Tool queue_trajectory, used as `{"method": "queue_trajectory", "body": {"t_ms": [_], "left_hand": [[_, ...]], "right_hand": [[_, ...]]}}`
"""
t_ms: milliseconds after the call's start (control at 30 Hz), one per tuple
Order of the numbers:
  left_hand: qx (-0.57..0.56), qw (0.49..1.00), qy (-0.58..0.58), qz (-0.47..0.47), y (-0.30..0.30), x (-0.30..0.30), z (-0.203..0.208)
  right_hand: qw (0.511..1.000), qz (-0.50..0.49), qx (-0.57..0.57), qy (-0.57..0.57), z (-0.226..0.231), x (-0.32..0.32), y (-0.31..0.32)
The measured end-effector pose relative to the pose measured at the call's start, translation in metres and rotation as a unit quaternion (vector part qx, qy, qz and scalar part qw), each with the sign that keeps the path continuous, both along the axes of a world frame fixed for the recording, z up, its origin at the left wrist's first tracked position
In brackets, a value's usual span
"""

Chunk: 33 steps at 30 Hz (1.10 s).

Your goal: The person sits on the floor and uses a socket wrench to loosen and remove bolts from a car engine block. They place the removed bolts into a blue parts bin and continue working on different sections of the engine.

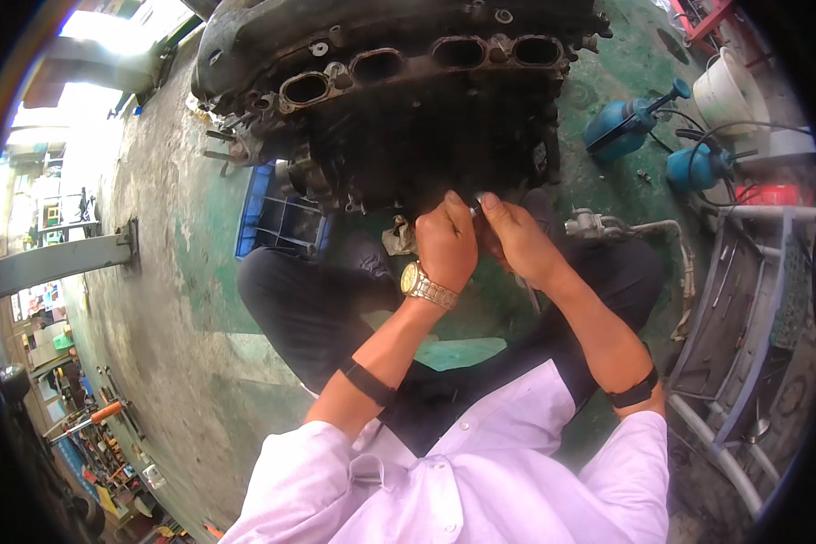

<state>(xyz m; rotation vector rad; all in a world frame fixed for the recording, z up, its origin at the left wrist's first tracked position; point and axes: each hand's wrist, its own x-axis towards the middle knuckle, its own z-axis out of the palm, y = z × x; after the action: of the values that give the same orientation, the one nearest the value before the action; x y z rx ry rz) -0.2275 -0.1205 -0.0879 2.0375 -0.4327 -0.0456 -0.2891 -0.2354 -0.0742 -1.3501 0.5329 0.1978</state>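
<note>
At the centre of the frame, the person's left hand (446,243) and right hand (519,243) are curled close together around a small shiny metal piece (477,208); which one pinches it cannot be told. It lies just below the dark engine (417,118), upper centre. Left of centre, a blue crate (250,218) shows dividers, its contents unclear. At right, a metal trolley (754,326) holds a thin rod (723,274); a white bucket's (730,95) inside is hidden, upper right, near two blue spray bottles (620,129).

Our left hand (447,243) and right hand (524,243) meet at a small shiny metal piece (478,199), just near of a dark engine (412,113); we see a blue pump sprayer (619,130) right, a blue crate (252,210) left.
</note>
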Motion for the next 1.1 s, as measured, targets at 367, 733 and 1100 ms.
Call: {"method": "queue_trajectory", "body": {"t_ms": [367,733,1100], "left_hand": [[0.042,0.963,0.264,-0.016,0.003,0.01,0.018],[-0.162,0.836,0.524,-0.022,0.017,0.019,0.017],[-0.262,0.817,0.507,-0.081,0.025,0.007,0.016]], "right_hand": [[0.967,-0.024,-0.195,-0.161,-0.002,-0.001,0.004],[0.999,-0.018,-0.001,-0.051,0.006,0.001,-0.004],[0.994,-0.005,-0.042,-0.098,-0.003,0.001,-0.002]]}}
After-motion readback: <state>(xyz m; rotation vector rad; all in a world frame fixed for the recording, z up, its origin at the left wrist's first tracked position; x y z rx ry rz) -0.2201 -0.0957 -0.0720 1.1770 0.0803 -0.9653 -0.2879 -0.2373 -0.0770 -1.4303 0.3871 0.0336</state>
